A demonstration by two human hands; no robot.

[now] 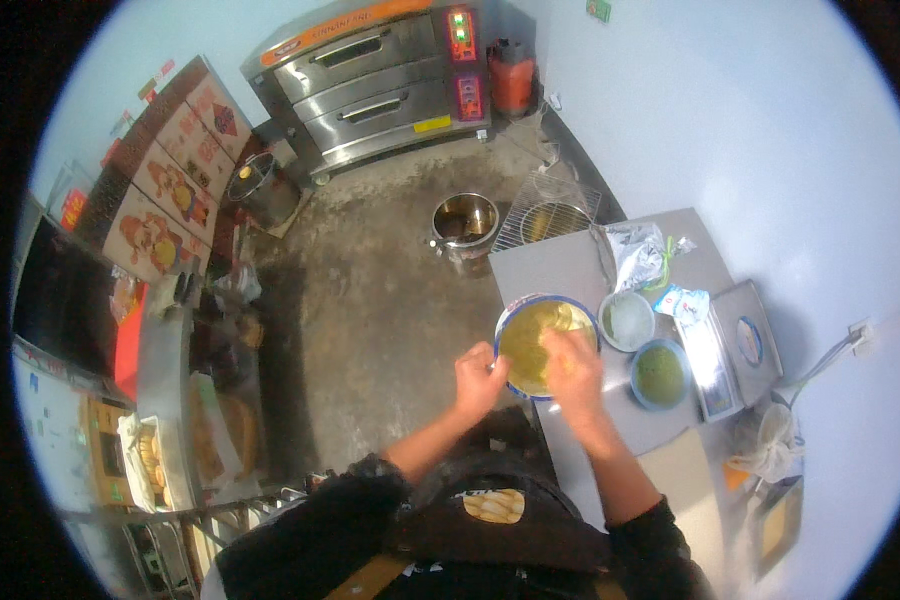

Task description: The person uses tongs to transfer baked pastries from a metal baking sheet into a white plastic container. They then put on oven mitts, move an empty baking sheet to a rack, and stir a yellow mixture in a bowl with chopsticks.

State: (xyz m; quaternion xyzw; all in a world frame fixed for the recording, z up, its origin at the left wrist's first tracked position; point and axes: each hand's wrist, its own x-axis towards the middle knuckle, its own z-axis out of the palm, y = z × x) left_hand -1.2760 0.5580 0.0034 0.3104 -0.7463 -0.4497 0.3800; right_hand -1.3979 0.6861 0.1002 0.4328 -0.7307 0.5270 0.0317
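Note:
A white basin with a blue rim [501, 338] stands at the near left edge of the grey table, with a yellow-green mixture [526, 335] inside. My left hand [480, 380] is closed on the basin's left rim, thumb on top. Over the right part of the basin is my right hand [575, 378], slightly blurred, its fingers curled down toward the mixture; what they hold, if anything, is hidden. Just right of the basin sit a pale bowl with whitish contents [628, 321] and a light blue bowl of green contents [660, 374].
On the table [550, 265] are a silver bag [638, 255], a small white-and-blue packet [682, 303] and a scale [712, 368]. A steel pot [465, 222] and a wire rack [550, 212] stand beyond it. At the back is a deck oven [370, 85]; left, a counter [165, 360].

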